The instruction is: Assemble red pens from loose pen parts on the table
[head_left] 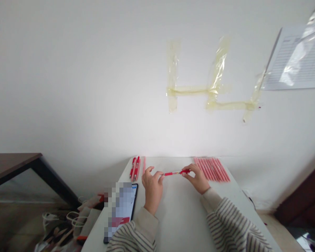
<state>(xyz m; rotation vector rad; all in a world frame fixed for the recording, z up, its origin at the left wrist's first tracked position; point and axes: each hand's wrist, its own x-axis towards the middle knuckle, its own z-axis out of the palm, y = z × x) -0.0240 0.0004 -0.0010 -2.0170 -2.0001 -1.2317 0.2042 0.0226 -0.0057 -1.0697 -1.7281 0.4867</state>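
Observation:
A red pen (173,173) is held level above the white table, stretched between my two hands. My left hand (153,183) pinches its left end between thumb and finger, with other fingers raised. At its right end, my right hand (196,177) grips the thicker red part. Left of my left hand lie red pens and pink sticks (135,168) side by side, and a single pink stick (144,165) lies just beside them. A neat row of several pink sticks (212,169) sits to the right, beyond my right hand.
A phone (132,203), its screen partly blurred out, lies at the table's left edge. The white table (182,217) meets the wall at the back. Left stands a dark table (15,166) with bags and cords (76,220) below. Yellowed tape (190,91) holds a cable on the wall.

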